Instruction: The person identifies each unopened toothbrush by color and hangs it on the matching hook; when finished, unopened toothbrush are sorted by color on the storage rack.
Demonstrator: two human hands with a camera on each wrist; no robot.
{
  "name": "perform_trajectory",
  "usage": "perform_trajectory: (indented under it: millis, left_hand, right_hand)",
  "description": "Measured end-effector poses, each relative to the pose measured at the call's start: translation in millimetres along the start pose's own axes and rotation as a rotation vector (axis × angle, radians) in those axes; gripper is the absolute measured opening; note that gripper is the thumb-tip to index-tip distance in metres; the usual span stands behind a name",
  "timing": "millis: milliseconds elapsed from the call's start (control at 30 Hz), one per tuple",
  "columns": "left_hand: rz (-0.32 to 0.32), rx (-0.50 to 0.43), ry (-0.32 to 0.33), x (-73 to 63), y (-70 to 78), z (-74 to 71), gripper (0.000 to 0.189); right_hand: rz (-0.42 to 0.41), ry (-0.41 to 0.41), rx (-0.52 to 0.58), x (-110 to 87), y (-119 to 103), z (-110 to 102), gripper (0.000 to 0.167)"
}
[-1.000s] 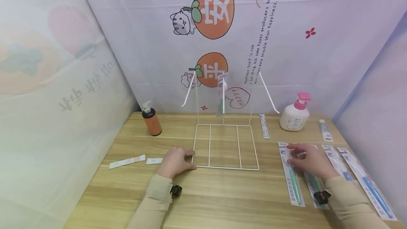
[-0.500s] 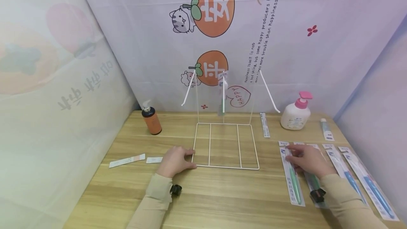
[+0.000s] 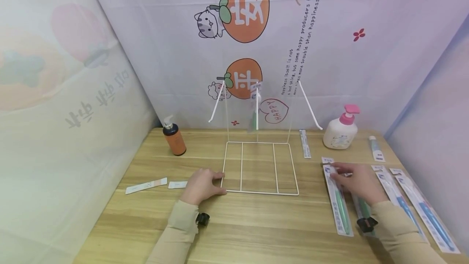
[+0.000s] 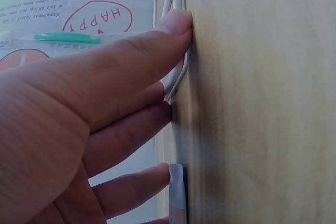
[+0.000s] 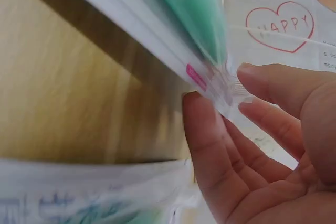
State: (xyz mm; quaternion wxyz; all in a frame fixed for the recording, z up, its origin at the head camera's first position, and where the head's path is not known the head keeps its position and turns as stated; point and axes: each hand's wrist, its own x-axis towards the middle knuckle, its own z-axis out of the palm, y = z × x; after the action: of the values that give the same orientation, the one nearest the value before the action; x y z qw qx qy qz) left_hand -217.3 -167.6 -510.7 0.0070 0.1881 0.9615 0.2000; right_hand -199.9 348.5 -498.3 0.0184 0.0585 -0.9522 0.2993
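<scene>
The right hand (image 3: 359,180) pinches a packaged green toothbrush (image 3: 338,203) near its top end between thumb and fingers. In the right wrist view the toothbrush pack (image 5: 181,19) slants above the tabletop, its top end between the fingertips. A second packaged green toothbrush (image 3: 362,209) lies partly hidden under that hand and wrist. The left hand (image 3: 203,186) grips the front left corner of a white wire rack (image 3: 258,192), thumb on the front wire. In the left wrist view another fingertip reaches a flat white packet (image 4: 177,187). One packaged toothbrush (image 3: 254,109) hangs on the rack's middle hook.
Two packaged blue toothbrushes (image 3: 430,217) lie at the right. Behind them are a small tube (image 3: 376,150), a white pump bottle (image 3: 340,134) and a narrow packet (image 3: 305,144). At the left stand an orange pump bottle (image 3: 174,139) and a long flat packet (image 3: 146,185).
The right hand has taken hold of the nearest green toothbrush pack; its top end has shifted up and away from where it lay. The left hand stays at the rack's corner.
</scene>
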Motion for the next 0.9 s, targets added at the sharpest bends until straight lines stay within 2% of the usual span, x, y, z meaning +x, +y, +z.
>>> perform_trajectory:
  millis: [167,333,600,900]
  left_hand:
    - [-0.002,0.001,-0.003,-0.1,-0.5,-0.2,0.057]
    - [-0.009,0.004,-0.008,0.3,-0.5,-0.1,0.058]
    - [-0.009,-0.007,-0.009,0.5,-0.2,-0.2,0.058]
    - [0.002,-0.004,0.002,0.0,0.6,-1.0,0.057]
  right_hand:
    - [-0.041,0.070,-0.008,0.2,-18.9,-0.3,0.051]
    - [-0.098,0.152,0.055,2.8,-47.6,3.4,0.045]
    - [-0.242,0.253,0.194,5.2,-101.1,5.9,0.040]
    - [-0.432,0.439,0.253,-1.9,-170.3,4.7,0.047]
